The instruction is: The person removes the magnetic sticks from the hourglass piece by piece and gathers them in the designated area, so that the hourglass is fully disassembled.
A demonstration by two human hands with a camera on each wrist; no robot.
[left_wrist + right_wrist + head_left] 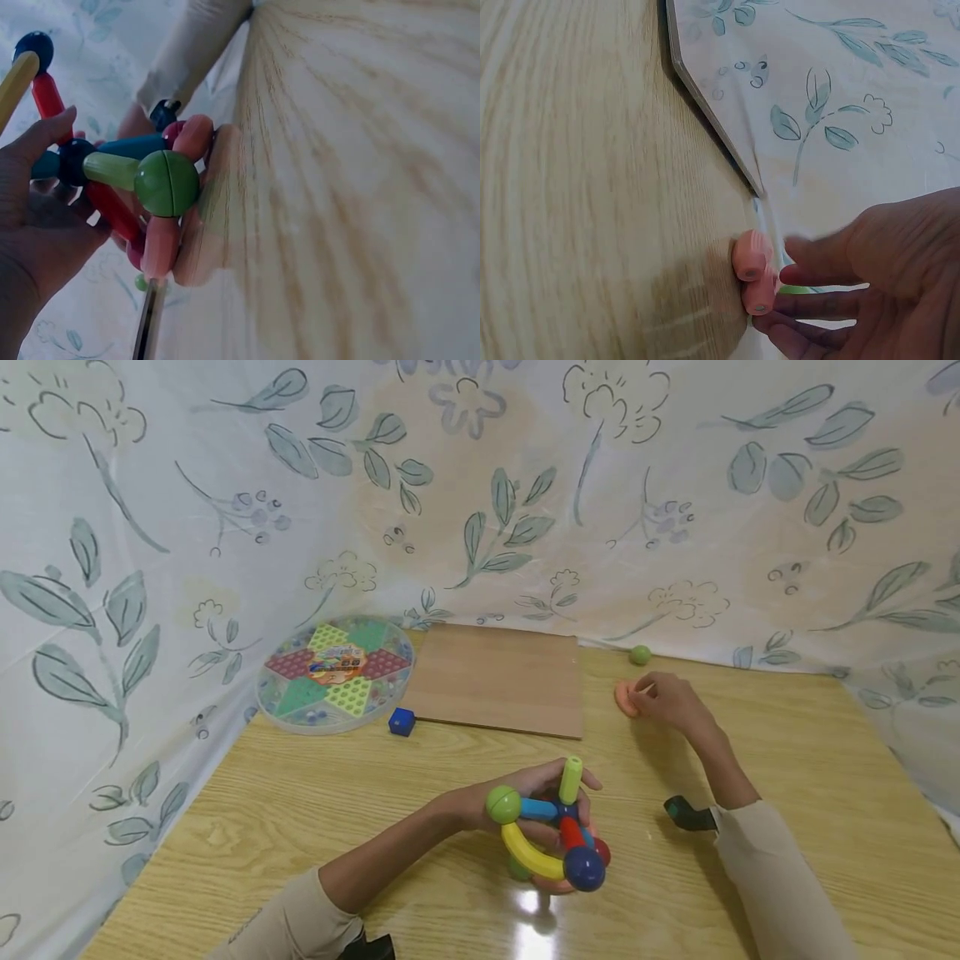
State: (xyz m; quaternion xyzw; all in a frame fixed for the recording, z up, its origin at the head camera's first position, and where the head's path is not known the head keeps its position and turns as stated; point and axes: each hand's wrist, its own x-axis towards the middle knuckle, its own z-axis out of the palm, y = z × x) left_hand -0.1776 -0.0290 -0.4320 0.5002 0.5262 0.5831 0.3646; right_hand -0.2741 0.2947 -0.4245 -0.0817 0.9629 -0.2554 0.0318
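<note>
A toy structure of coloured rods & balls is held just above the wooden table, lower centre of the head view. It is gripped by the left hand, fingers curled round it from behind; thumb is seen against a red rod in the left wrist view. A lime rod sticks up at the top, a green ball sits at its left, a dark blue ball at bottom right.

The right hand is reached out to centre right of the head view, fingertips touching a pink curved piece lying on the table. In the right wrist view the fingers are nearly straight, not yet closed round the piece; it's read as a touch, no firm pinch.

Risks, as judged:
- Pink piece could be nudged away twd the floral cloth instead of picked up, since only fingertips meet it.
- Structure is held one-handed & may sag or drop a part if the grip is slackened.

Elsewhere: a small green ball near the cloth at the back, a thin wooden board, a blue cube, a round checkers board at centre left.
</note>
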